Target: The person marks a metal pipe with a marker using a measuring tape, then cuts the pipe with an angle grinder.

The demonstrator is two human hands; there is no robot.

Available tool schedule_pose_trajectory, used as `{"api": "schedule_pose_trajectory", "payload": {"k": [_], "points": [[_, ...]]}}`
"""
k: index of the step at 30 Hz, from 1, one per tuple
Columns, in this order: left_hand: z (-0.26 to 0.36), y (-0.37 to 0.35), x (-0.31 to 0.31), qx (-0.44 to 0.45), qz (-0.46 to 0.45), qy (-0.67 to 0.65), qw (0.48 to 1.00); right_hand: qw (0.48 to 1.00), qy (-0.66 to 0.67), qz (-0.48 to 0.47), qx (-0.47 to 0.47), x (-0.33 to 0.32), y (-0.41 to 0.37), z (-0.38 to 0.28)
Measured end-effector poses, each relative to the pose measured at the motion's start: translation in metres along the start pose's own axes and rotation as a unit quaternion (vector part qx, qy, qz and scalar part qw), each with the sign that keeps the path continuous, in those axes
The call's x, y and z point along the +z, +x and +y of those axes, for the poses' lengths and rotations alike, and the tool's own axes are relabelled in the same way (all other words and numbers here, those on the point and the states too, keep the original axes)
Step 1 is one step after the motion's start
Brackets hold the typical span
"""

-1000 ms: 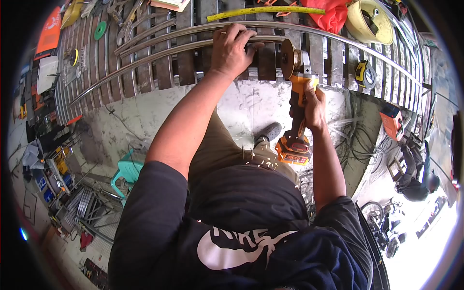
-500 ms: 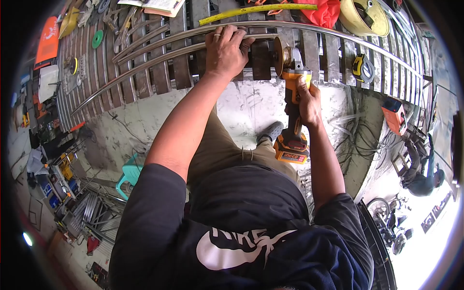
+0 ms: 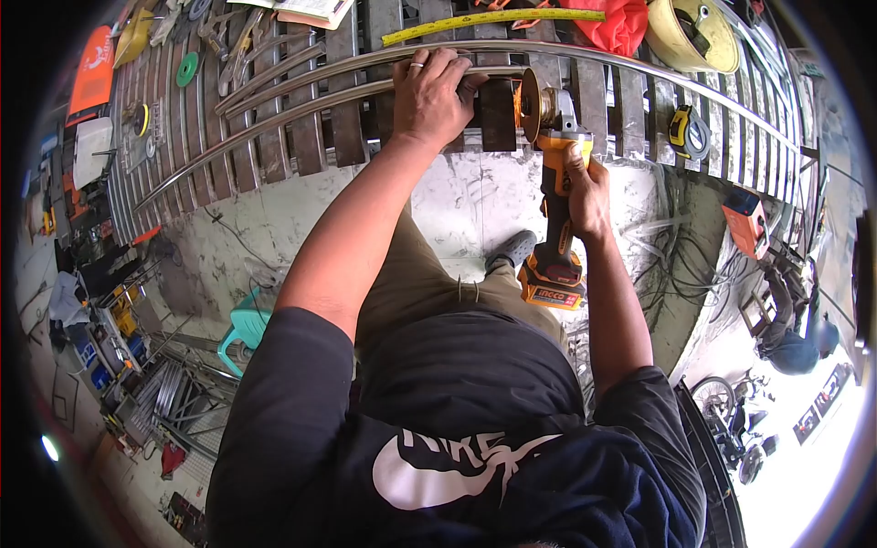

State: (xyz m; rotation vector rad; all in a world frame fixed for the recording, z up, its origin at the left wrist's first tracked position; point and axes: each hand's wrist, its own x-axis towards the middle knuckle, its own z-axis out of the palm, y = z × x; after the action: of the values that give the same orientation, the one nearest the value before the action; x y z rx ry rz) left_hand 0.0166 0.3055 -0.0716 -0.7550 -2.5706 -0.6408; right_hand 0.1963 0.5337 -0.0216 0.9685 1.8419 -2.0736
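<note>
My right hand (image 3: 587, 194) is wrapped round the body of a yellow-and-black cordless angle grinder (image 3: 555, 205), its battery pack pointing back at me. The grinder's disc (image 3: 532, 105) stands on edge at the right end of a metal tube (image 3: 301, 108), with orange sparks showing beside it. My left hand (image 3: 431, 100) presses down on that tube a little left of the disc, fingers curled over it. A longer shiny tube (image 3: 630, 60) runs behind, just past my left fingertips. Both tubes lie on the slatted metal bench (image 3: 498, 128).
A yellow measuring strip (image 3: 493, 25), a red bag (image 3: 614, 27) and a yellow bucket (image 3: 681, 41) lie at the back. A tape measure (image 3: 689, 133) sits on the right. Cables (image 3: 681, 265) trail over the floor; another person (image 3: 795, 342) is far right.
Orange sparks have appeared at the grinder's disc, by the tube end. The view has shifted slightly; both hands keep nearly the same place and hold.
</note>
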Motion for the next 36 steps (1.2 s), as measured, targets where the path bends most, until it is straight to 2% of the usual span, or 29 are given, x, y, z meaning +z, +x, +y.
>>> {"api": "schedule_pose_trajectory", "payload": {"k": [8, 11, 14, 17, 23, 32, 36], "points": [[-0.003, 0.001, 0.0, 0.016, 0.024, -0.008, 1.0, 1.0, -0.008, -0.004, -0.007, -0.004, 0.004, 0.009], [-0.001, 0.002, -0.002, 0.021, 0.042, -0.011, 0.999, 0.999, -0.019, 0.011, -0.043, -0.004, 0.01, 0.015], [-0.001, 0.003, -0.002, 0.022, 0.048, -0.011, 0.999, 1.0, 0.0, -0.023, 0.008, -0.003, 0.0, -0.001], [-0.002, 0.002, -0.002, 0.023, 0.045, -0.009, 0.999, 0.999, 0.022, -0.024, -0.02, 0.001, -0.002, -0.003], [-0.004, 0.001, -0.001, 0.028, 0.053, -0.012, 0.998, 0.997, -0.022, 0.01, -0.078, 0.001, 0.005, 0.004], [-0.003, 0.001, -0.001, 0.024, 0.05, -0.021, 0.998, 0.999, -0.003, -0.005, -0.042, 0.001, 0.002, 0.001], [-0.004, 0.001, -0.001, 0.025, 0.049, -0.029, 0.998, 0.995, -0.043, 0.022, -0.087, 0.0, 0.009, 0.011]]}}
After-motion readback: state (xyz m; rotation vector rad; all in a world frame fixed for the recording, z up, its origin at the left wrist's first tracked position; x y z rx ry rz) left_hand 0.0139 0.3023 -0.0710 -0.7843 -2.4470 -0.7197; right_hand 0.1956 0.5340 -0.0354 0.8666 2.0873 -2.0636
